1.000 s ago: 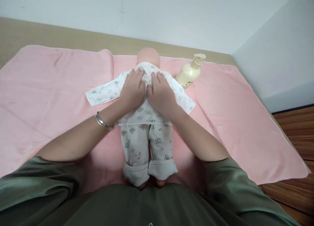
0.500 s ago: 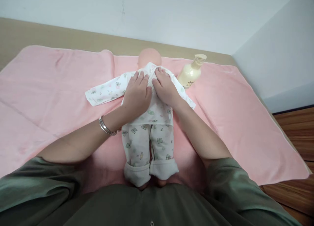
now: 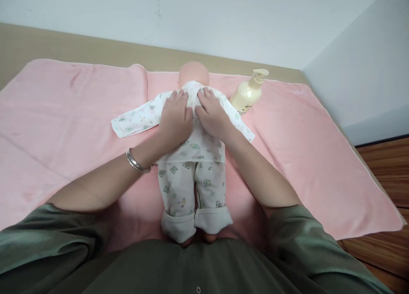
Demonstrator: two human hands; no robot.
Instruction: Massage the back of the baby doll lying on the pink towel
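A baby doll point(image 3: 194, 73) lies stretched out with its smooth head away from me; no face shows. It wears a white printed top point(image 3: 204, 142) and matching printed trousers point(image 3: 209, 183) with thick turned-up cuffs. Flat on the left upper part of the top rests my left hand point(image 3: 176, 117), fingers extended toward the collar and a silver bangle at the wrist. My right hand point(image 3: 214, 115) lies opposite, its fingers slightly bent and spread on the cloth below the collar. Both palms hide part of the top. Nothing is gripped in either hand.
Beneath the doll spreads a pink blanket point(image 3: 306, 157) on a beige table point(image 3: 96, 51). A cream pump bottle point(image 3: 247, 93) stands to the right of the doll's shoulder. Behind is a white wall point(image 3: 204, 21); wood-patterned flooring point(image 3: 386, 170) shows at the right.
Both hands have shifted slightly left, and their fingers look a little more bent on the top. The doll and bottle stay in place.
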